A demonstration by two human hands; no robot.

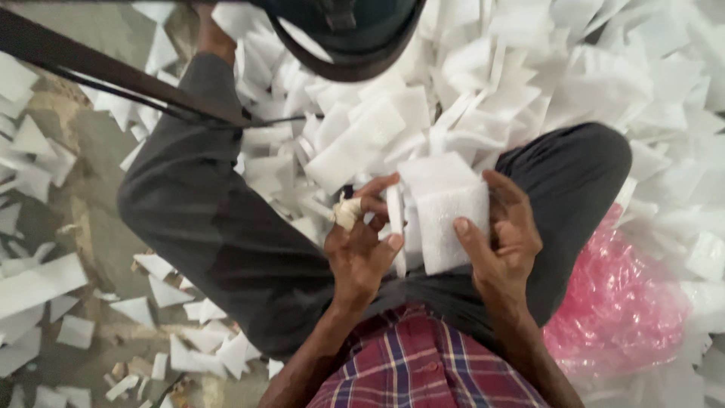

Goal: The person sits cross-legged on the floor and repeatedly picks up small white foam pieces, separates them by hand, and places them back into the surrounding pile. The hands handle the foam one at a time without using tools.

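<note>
Two hands holding white foam pieces over the lap.

A stack of white foam squares (449,219) sits upright above the dark trousers (226,227), the right hand (502,242) clamped on it, thumb on the front face and fingers (506,189) curled over its far edge. The left hand (362,242), one finger wrapped in a white bandage (347,211), pinches a thin foam strip (395,227) just beside the stack. Loose foam offcuts (529,75) cover the floor (98,151); a pink plastic bag (612,302) lies by the right knee.
</note>
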